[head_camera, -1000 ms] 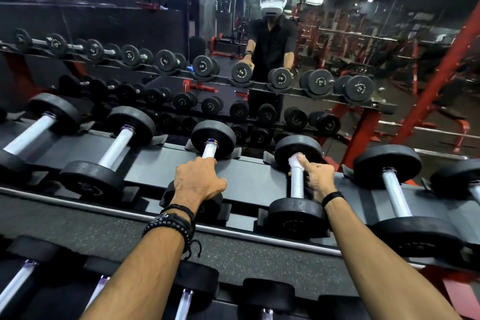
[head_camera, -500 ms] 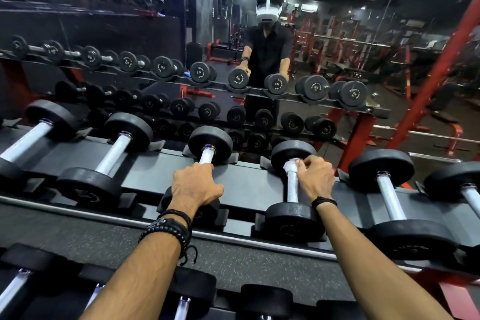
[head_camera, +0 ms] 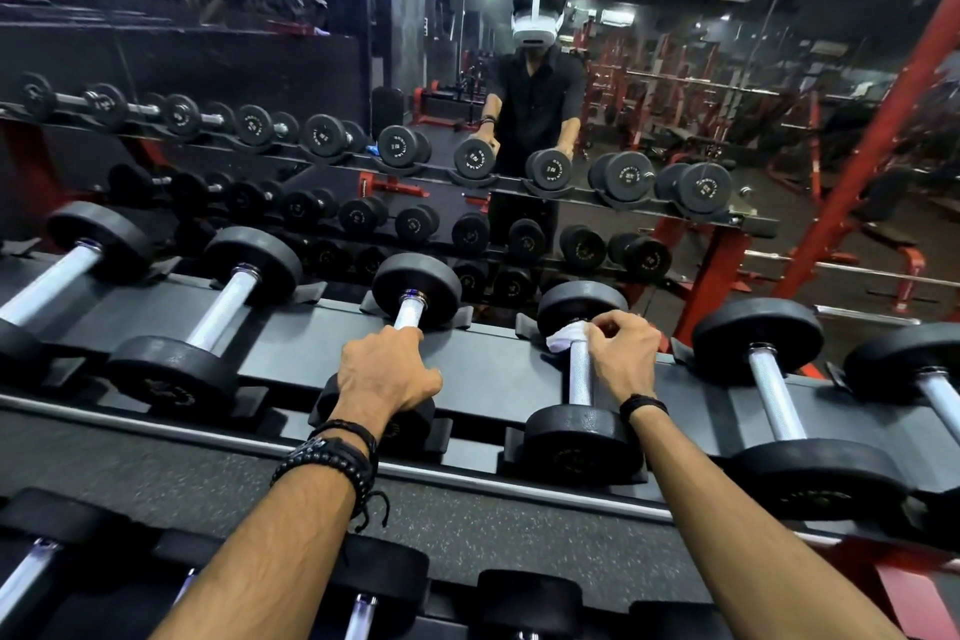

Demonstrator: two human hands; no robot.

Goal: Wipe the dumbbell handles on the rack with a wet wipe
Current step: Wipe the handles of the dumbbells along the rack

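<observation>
Right hand pinching wet wipe around dumbbell handle, frame centre-right; left hand clamped on neighbouring dumbbell.

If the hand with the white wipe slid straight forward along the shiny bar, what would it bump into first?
The right hand, holding the wet wipe, would probably meet the dumbbell's far black weight first; it sits just ahead.

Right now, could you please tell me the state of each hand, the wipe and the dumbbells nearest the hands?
left hand: grips the handle of the left dumbbell, which lies on the rack.
right hand: presses the wet wipe against a handle.
wet wipe: bunched at the far end of that handle.
right dumbbell: lying on the rack, lower handle bare.
next dumbbell to the right: lying on the rack, untouched.
</observation>
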